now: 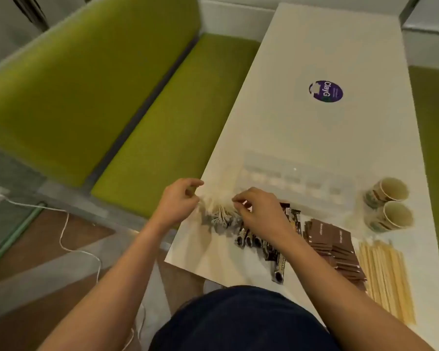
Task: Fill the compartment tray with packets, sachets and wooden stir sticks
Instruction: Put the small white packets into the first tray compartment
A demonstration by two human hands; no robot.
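- The clear compartment tray (pixel 297 179) looks empty.
- Right hand (pixel 260 211) pinches the pale sachets (pixel 219 217); left hand (pixel 179 201) curls beside them, hold unclear.
- Brown packets (pixel 332 243) and wooden stir sticks (pixel 388 274) wait outside.

My left hand (pixel 180 201) and right hand (pixel 261 211) curl over a blurred pile of pale sachets (pixel 221 217) on the white table (pixel 314 133), the clear compartment tray (pixel 289 181) just beyond, wooden stir sticks (pixel 388 269) lying to the right.
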